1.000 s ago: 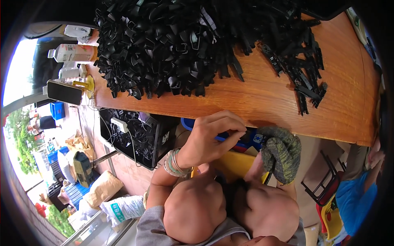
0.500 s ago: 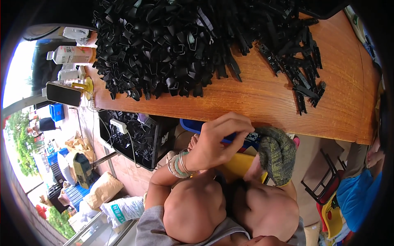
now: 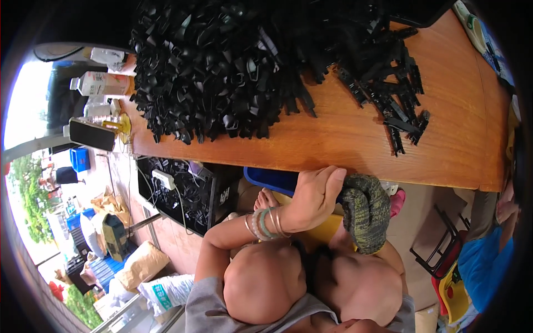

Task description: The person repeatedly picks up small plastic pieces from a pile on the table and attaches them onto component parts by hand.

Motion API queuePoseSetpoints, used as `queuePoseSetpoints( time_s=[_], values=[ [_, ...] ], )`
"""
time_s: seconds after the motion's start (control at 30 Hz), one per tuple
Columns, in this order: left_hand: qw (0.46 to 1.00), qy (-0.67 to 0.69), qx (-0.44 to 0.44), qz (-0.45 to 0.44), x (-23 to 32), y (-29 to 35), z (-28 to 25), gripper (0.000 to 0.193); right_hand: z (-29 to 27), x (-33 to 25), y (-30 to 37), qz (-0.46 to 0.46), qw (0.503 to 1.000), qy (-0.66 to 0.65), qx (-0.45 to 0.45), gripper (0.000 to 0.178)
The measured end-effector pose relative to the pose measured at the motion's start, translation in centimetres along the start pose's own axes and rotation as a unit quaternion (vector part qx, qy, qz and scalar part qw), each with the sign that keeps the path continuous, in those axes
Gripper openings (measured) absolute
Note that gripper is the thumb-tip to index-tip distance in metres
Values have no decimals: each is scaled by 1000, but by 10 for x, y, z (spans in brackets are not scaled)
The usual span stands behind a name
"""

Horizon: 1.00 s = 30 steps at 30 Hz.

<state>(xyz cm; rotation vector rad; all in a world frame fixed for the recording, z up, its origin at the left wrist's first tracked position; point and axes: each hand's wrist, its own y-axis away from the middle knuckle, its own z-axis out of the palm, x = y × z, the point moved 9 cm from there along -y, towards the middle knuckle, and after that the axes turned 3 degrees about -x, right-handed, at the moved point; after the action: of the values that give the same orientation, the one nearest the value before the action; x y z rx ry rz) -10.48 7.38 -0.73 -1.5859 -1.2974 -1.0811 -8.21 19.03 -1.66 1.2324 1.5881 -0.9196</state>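
1. The pile of black plastic parts (image 3: 216, 72) lies on the wooden table (image 3: 355, 150), at eleven o'clock from the hands. Each piece looks light, stiff and smooth, probably slick in bare fingers; thin edges might snap if bent, so a pinch on the broad middle seems safest.
2. Loose black strips (image 3: 398, 114) lie at one o'clock from the hands, crossing one another; their long, slender bodies would likely suit a grip near mid-length.
3. The left hand (image 3: 313, 197) is just beyond the table's near edge, bare, its fingers curled inward; whether they hold anything cannot be told.
4. Just beside it, at four o'clock, the right hand (image 3: 364, 219) wears a grey-and-yellow knitted glove (image 3: 371, 195), soft-looking and probably grippy. Its fingers seem bent, but their tips and any held piece are hidden.
5. A blue bin (image 3: 269, 176) sits at ten o'clock from the left hand, partly under the table; its contents are mostly hidden.
6. Farther out at nine o'clock, a black crate (image 3: 221, 210) holds many small dark pieces, with a white power strip (image 3: 162, 179) at its far side.
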Motion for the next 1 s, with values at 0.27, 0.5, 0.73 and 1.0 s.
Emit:
queuePoseSetpoints(
  time_s=[0.27,0.5,0.73,1.0],
  values=[
    [934,-234,-148,226,39,-63,48,8,7,24,4,205,961,-100,-157,26],
    [877,-364,-121,288,32,-49,38,32,-7,49,22,216,957,-187,-51,25],
    [871,-234,-164,399,55,24,27,19,11,42,11,280,844,-456,21,32],
    [899,-368,236,4,-7,11,-108,11,13,40,9,293,878,-377,-37,33]
  ],
)
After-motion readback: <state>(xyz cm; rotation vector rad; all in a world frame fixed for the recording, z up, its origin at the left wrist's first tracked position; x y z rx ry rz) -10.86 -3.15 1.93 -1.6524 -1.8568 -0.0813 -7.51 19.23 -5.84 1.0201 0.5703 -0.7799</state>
